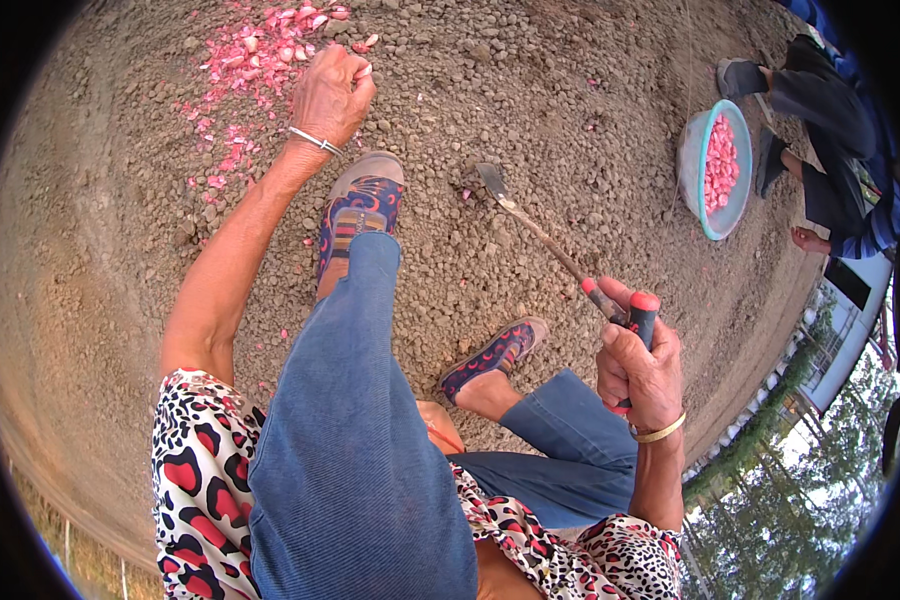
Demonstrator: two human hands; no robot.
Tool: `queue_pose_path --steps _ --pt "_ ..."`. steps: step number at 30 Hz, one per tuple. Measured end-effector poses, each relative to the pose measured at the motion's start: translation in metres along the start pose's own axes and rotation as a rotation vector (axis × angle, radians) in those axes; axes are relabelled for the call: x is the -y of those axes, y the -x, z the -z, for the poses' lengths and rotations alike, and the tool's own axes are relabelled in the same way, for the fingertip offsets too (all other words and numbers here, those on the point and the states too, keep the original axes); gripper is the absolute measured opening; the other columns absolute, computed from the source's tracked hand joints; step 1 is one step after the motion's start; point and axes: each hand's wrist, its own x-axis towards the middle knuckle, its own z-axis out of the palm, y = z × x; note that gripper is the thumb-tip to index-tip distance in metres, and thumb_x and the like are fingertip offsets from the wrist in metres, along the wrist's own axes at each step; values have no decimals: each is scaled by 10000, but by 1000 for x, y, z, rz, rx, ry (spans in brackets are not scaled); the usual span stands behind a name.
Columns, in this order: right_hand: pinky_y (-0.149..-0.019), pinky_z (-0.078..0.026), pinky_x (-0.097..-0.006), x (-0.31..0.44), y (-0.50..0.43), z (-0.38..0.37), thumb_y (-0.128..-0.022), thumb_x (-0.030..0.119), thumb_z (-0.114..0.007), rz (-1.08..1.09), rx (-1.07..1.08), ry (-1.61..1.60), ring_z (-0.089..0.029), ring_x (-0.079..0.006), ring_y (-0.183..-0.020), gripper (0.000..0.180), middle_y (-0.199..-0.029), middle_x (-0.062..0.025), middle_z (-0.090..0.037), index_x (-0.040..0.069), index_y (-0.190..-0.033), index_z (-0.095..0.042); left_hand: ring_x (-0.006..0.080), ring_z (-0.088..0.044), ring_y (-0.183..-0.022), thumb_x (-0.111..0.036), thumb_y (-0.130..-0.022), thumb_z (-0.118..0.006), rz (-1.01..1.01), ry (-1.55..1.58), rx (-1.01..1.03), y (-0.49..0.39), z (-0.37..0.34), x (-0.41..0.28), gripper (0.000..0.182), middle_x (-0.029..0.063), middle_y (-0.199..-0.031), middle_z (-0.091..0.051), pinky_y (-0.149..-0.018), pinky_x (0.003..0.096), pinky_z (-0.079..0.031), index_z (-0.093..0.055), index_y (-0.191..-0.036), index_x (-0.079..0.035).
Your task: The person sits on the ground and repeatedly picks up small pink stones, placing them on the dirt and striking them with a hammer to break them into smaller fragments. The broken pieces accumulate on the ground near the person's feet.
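Note:
My left hand (334,94), with a silvery bangle at the wrist, is closed on a pinkish clove, perhaps garlic, whose tip shows between thumb and finger. Beside it, a loose spread of pink and whitish cloves (251,64) lies on the soil. My right hand (640,364) grips the black and red T-shaped handle of a small hand hoe (544,238). The hoe's narrow metal blade rests at or just above the crumbly soil, near a small pink piece (466,193). Palm and some fingers of both hands are hidden.
My patterned shoes (364,187) stand on lumpy soil (435,300). At the right, a light blue plastic basin (746,161) holds many pink cloves. Beyond it are the dark-trousered legs (825,105) and a hand of another person. A thin line crosses the ground near the basin.

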Motion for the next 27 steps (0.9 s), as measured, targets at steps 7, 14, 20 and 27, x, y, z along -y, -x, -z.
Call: queue_pose_path --steps 7,14,20,27 --pt "-361 -237 -233 -8 -3 -7 -931 100 -583 35 12 86 -299 -34 -392 465 -548 68 -342 -12 -1369 -476 324 -599 -759 -103 -772 -611 36 19 133 22 -28 -24 76 138 -779 -581 -680 436 -477 -594 -798 -34" --pt "-358 -232 -233 3 -16 -10 -923 97 -560 34 11 91 -287 -34 -388 463 -547 71 -343 -4 -1366 -472 334 -616 -735 -123 -760 -628 103 44 162 22 -32 -29 94 137 -779 -611 -666 438 -493 -589 -768 -38" --pt "-372 -219 -219 24 -37 -9 -931 122 -578 -21 76 78 -287 -21 -415 446 -576 84 -327 5 -1349 -474 302 -617 -770 -171 -708 -664 322 273 185 25 -37 -50 139 128 -771 -613 -689 420 -496 -629 -755 -45" --pt "-379 -232 -219 25 -43 -33 -929 145 -593 -1 66 55 -290 -18 -427 431 -599 85 -340 11 -1321 -475 248 -645 -674 -191 -704 -688 442 442 254 34 -48 -66 168 118 -755 -657 -673 363 -523 -667 -756 -32"
